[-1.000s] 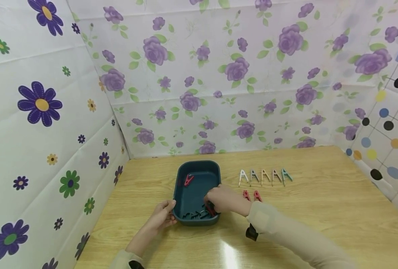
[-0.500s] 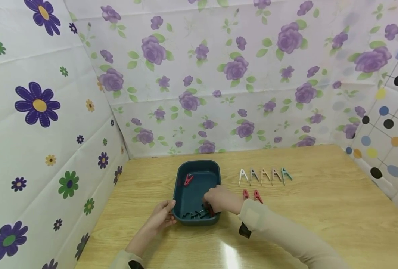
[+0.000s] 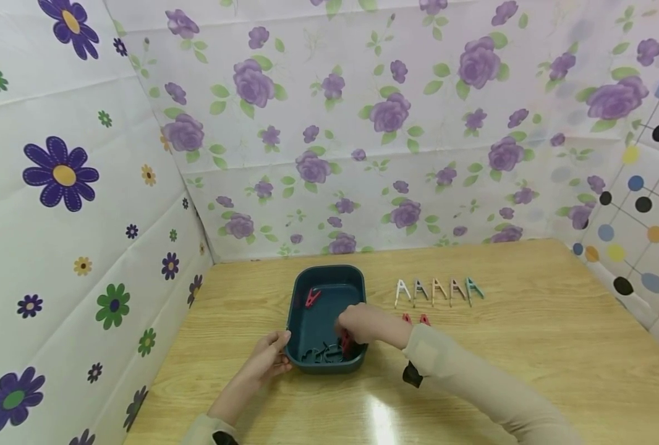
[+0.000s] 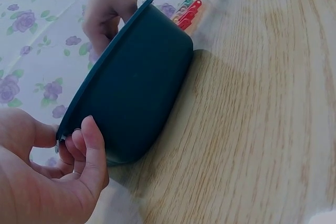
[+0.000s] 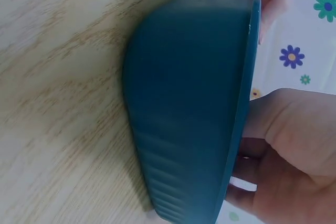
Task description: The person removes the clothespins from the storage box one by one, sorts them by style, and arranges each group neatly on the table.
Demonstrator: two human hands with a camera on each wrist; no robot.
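My left hand (image 3: 268, 357) pinches the rim of a dark teal plastic bin (image 3: 319, 318) at its near left corner, thumb on top and fingers under the rim in the left wrist view. My right hand (image 3: 363, 324) reaches down into the bin over its right wall. Its fingers pinch a red clothespin (image 3: 345, 342), partly covered by the hand; in the right wrist view the fingertips are hidden behind the bin wall. Several dark, thin-shaped pieces (image 3: 323, 354) lie at the near end of the bin. Another red clothespin (image 3: 312, 297) lies near its far left corner.
Right of the bin, several clothespins stand in a row: a white one (image 3: 402, 292), a teal one (image 3: 473, 290) and others between. Two red clothespins (image 3: 425, 319) lie nearer, partly behind my right forearm. Flowered cloth (image 3: 329, 154) walls in the wooden table (image 3: 507, 346).
My right hand has shifted slightly inside the bin, and the red clothespin at its fingers shows more upright. The dark pieces have moved a little. My left hand keeps its grip on the rim.
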